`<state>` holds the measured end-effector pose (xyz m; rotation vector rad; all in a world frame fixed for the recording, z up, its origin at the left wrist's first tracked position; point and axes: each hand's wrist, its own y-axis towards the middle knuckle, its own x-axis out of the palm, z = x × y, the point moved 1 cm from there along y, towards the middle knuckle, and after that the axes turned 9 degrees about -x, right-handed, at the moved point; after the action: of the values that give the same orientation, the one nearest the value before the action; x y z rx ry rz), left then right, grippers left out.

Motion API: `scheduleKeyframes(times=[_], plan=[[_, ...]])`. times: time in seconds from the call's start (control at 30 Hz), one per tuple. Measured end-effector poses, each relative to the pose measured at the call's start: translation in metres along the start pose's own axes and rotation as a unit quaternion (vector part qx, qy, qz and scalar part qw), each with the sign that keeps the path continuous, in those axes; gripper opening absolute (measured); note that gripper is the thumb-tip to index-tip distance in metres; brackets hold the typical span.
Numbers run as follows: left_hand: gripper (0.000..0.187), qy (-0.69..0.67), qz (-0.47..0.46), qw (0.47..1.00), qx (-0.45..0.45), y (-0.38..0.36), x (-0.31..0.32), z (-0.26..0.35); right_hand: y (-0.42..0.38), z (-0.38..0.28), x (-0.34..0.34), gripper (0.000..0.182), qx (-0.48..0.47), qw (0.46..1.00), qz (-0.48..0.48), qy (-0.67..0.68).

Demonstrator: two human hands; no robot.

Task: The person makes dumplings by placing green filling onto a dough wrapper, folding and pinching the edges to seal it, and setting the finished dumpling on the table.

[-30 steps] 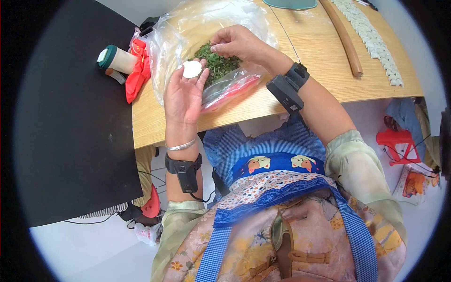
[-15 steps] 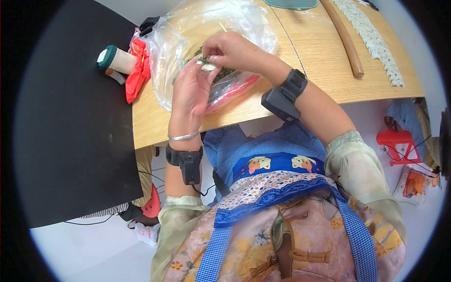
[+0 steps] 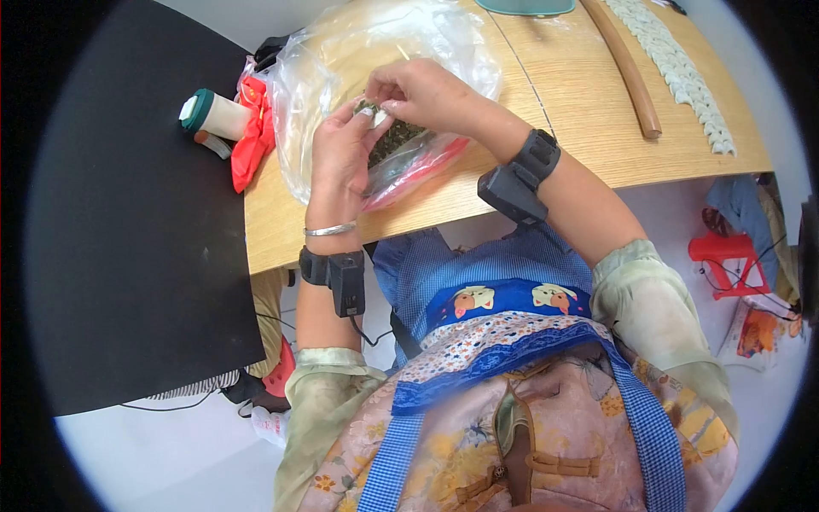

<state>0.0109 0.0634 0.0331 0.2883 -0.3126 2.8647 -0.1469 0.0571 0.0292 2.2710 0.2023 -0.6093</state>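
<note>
A small white dumpling (image 3: 380, 119) is pinched between my two hands over a chopped green filling (image 3: 397, 142). My left hand (image 3: 341, 147) holds it from the left with the thumb and fingers. From the upper right, the bent fingers of my right hand (image 3: 420, 92) press its edge. The fingers partly cover the dumpling, so how far its edge is closed cannot be told. Around the filling spreads a clear plastic bag (image 3: 299, 72), and a thin light stick pokes up behind my right hand.
On the right of the wooden table (image 3: 567, 102) lie a rolling pin (image 3: 627, 72) and a long row of white dumplings (image 3: 674, 68). A green tray (image 3: 529, 7) is at the far edge. Left are a green-lidded cup (image 3: 223, 117), a red package (image 3: 253, 145) and a black panel (image 3: 145, 222).
My left fingers have closed further around the dumpling, and the left wrist has turned slightly. More of the green filling shows beneath. My right hand has barely moved.
</note>
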Motion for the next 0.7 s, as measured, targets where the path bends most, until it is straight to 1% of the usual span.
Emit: scheduleKeyframes(times=[0.23,0.33,0.4,0.5,0.7], plan=[[0.028,0.011,0.005,1.000,0.005,0.0006,-0.0002,0.0023,-0.0005,-0.0008,-0.0019,0.019,-0.013,0.999,0.008,-0.035],[0.030,0.019,0.008,1.000,0.001,-0.0002,0.0006,0.0031,-0.0012,-0.0040,-0.0014,0.019,-0.037,0.998,0.021,-0.036],[0.031,0.011,-0.009,1.000,-0.003,-0.0005,-0.0003,0.0034,-0.0008,-0.0025,0.0001,0.018,-0.056,0.997,0.032,-0.043],[0.032,0.009,-0.021,1.000,-0.004,-0.0010,-0.0015,0.0037,-0.0016,0.0004,0.0021,0.018,-0.067,0.995,0.022,-0.072],[0.032,0.017,-0.023,1.000,-0.007,-0.0031,-0.0031,0.0037,-0.0027,0.0028,0.0057,0.016,-0.095,0.991,0.032,-0.087]])
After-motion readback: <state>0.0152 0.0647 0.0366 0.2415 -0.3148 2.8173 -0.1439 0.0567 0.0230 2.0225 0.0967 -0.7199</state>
